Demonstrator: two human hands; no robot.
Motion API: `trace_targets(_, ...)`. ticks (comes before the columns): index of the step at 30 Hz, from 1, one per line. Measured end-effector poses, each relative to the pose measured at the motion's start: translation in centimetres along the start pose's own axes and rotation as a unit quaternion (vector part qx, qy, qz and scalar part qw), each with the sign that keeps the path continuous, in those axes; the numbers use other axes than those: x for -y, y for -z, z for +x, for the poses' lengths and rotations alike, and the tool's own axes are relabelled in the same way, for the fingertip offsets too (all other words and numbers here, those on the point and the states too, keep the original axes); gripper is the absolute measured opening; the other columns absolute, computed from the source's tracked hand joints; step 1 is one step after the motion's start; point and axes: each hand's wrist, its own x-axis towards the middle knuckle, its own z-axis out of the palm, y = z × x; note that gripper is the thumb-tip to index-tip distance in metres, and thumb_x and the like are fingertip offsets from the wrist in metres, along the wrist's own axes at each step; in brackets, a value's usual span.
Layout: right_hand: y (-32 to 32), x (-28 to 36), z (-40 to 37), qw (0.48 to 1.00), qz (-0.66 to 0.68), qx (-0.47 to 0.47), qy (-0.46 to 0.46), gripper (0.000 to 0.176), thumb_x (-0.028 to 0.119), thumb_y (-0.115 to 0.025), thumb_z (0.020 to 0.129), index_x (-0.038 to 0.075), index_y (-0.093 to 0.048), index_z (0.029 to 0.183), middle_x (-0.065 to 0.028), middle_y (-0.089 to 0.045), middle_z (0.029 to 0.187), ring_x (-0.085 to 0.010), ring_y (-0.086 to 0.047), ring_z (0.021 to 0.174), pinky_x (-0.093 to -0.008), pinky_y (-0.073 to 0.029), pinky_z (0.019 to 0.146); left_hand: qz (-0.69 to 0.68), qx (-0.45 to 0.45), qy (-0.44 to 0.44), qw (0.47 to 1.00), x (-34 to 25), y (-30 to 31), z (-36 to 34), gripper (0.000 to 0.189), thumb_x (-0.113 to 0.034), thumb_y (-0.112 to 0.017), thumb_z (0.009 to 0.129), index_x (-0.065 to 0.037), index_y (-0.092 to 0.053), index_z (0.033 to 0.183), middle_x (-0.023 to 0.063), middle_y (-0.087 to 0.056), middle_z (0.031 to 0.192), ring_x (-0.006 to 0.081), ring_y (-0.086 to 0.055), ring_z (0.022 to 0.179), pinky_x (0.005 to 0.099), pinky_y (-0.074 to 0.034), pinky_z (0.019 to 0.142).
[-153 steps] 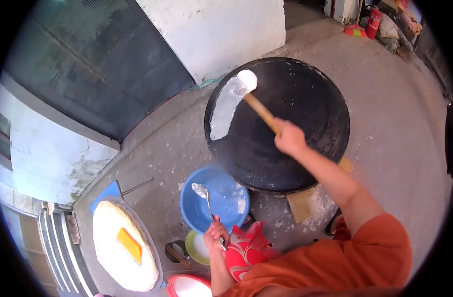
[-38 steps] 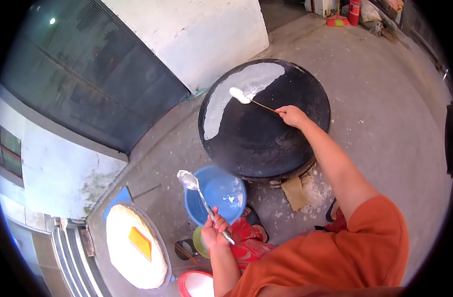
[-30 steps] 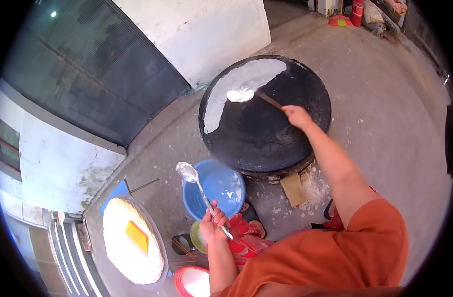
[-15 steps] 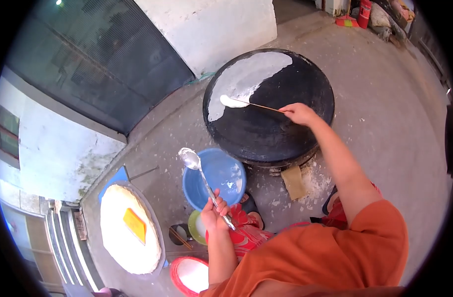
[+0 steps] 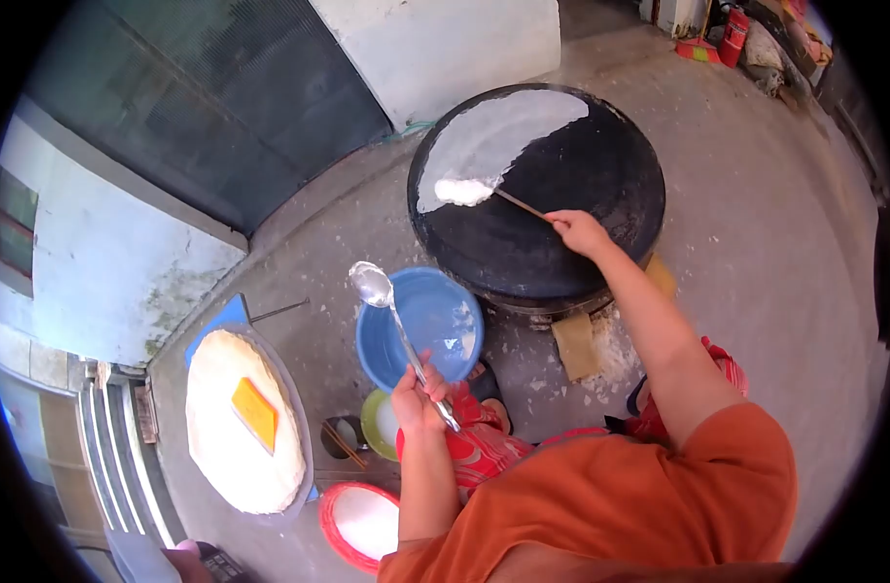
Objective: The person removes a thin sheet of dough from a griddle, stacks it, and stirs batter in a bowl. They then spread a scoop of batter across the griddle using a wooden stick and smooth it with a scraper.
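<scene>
My right hand (image 5: 577, 232) grips the thin wooden handle of a spreader (image 5: 523, 204) over a large round black griddle (image 5: 561, 243). The spreader's far end meets a lump of white batter (image 5: 463, 191). A thin pale layer of batter (image 5: 503, 126) covers the griddle's upper left part. In my left hand (image 5: 420, 394) is a long metal ladle (image 5: 403, 335), its batter-coated bowl raised at the left rim of a blue basin (image 5: 371, 361). White smears show inside the basin.
At left, a stack of pale flatbreads (image 5: 221, 428) carries an orange scraper (image 5: 257, 415). Below the basin are a green bowl (image 5: 371, 425), a dark cup with chopsticks (image 5: 343, 444) and a red-rimmed bowl (image 5: 330, 525). A tan pad (image 5: 576, 347) lies by the griddle, with white crumbs around it.
The batter lump on the griddle looks thicker and the spreader has turned slightly. My left hand still holds the ladle. The whole view has shifted a little.
</scene>
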Motion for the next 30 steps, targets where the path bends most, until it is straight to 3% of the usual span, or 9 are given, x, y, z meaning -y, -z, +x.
trace_targets(5,1.7,0.6,-0.7,0.997,0.004,0.064,0.040,0.024,0.022,-0.053,0.081,0.021,-0.061,0.104,-0.0079,-0.062,0.098,-0.0240,-0.058,0.091,-0.0316,-0.044,0.078,0.004,-0.003,0.002,1.000,-0.3,0.0,-0.2,0.029,-0.018,-0.036,0.090,0.004,-0.046,0.105,0.0032,-0.041,0.065,0.0101,-0.036,0.047,0.0214,-0.030,0.038)
trace_targets(10,-1.7,1.7,-2.0,0.999,-0.019,0.024,0.014,0.025,0.022,-0.053,0.079,0.023,-0.061,0.103,-0.0068,-0.062,0.097,-0.0234,-0.058,0.091,-0.0323,-0.045,0.077,0.000,-0.003,0.002,1.000,-0.3,-0.1,-0.3,0.029,-0.018,-0.035,0.090,0.004,-0.046,0.105,0.0033,-0.041,0.065,0.0101,-0.036,0.047,0.0212,-0.031,0.038)
trace_targets(14,3.2,4.2,-4.9,0.993,-0.106,0.054,0.006,0.025,0.021,-0.054,0.078,0.025,-0.062,0.102,-0.0058,-0.062,0.097,-0.0222,-0.058,0.091,-0.0315,-0.046,0.076,0.005,0.001,0.004,1.000,-0.4,-0.1,-0.8,0.029,-0.018,-0.035,0.090,0.004,-0.046,0.105,0.0033,-0.042,0.065,0.0100,-0.037,0.047,0.0213,-0.031,0.039)
trace_targets(17,3.6,1.0,-5.5,0.997,-0.054,-0.059,0.000,0.025,0.020,-0.051,0.080,0.019,-0.062,0.103,-0.0081,-0.062,0.097,-0.0238,-0.058,0.092,-0.0320,-0.045,0.079,0.002,0.011,0.005,1.000,-0.5,0.1,-0.8,0.028,-0.018,-0.035,0.090,0.004,-0.046,0.105,0.0034,-0.042,0.065,0.0101,-0.037,0.048,0.0214,-0.031,0.039)
trace_targets(20,-0.6,-3.2,-4.0,0.995,0.085,-0.052,-0.002,0.025,0.019,-0.050,0.082,0.013,-0.060,0.104,-0.0119,-0.061,0.099,-0.0259,-0.057,0.094,-0.0314,-0.043,0.082,0.007,0.017,0.005,1.000,-0.5,0.6,-0.7,0.028,-0.017,-0.035,0.090,0.004,-0.046,0.104,0.0035,-0.042,0.065,0.0102,-0.037,0.048,0.0213,-0.031,0.038)
trace_targets(23,-2.2,-0.7,-7.3,0.997,0.068,0.036,0.021,0.026,0.018,-0.047,0.084,0.009,-0.059,0.105,-0.0143,-0.060,0.100,-0.0269,-0.057,0.094,-0.0305,-0.042,0.082,0.014,0.022,0.010,1.000,-0.9,0.9,-0.6,0.029,-0.019,-0.034,0.090,0.003,-0.045,0.105,0.0033,-0.041,0.066,0.0108,-0.036,0.049,0.0218,-0.030,0.040)
trace_targets(25,-1.6,0.2,-10.0,0.998,0.053,0.037,0.024,0.026,0.020,-0.049,0.083,0.010,-0.060,0.104,-0.0143,-0.060,0.099,-0.0265,-0.057,0.092,-0.0306,-0.043,0.079,0.017,0.024,0.019,0.999,-1.0,1.2,-0.7,0.030,-0.020,-0.033,0.090,0.002,-0.043,0.107,0.0031,-0.041,0.067,0.0114,-0.035,0.051,0.0224,-0.029,0.041)
trace_targets(28,0.0,1.6,-14.5,0.996,-0.024,0.073,-0.040,0.027,0.022,-0.053,0.080,0.010,-0.060,0.104,-0.0131,-0.061,0.095,-0.0280,-0.059,0.086,-0.0325,-0.045,0.074,0.012,0.031,0.022,0.999,-1.3,1.6,-0.7,0.030,-0.020,-0.033,0.090,0.002,-0.044,0.107,0.0027,-0.040,0.067,0.0111,-0.035,0.051,0.0222,-0.029,0.041)
trace_targets(30,-0.1,0.7,-16.9,0.993,-0.111,0.044,0.024,0.033,0.022,-0.054,0.079,0.011,-0.057,0.109,-0.0127,-0.062,0.086,-0.0296,-0.060,0.077,-0.0369,-0.046,0.068,0.000,0.032,0.025,0.999,-1.6,1.9,-0.7,0.030,-0.020,-0.033,0.090,0.002,-0.045,0.106,0.0020,-0.040,0.067,0.0109,-0.034,0.051,0.0220,-0.029,0.041)
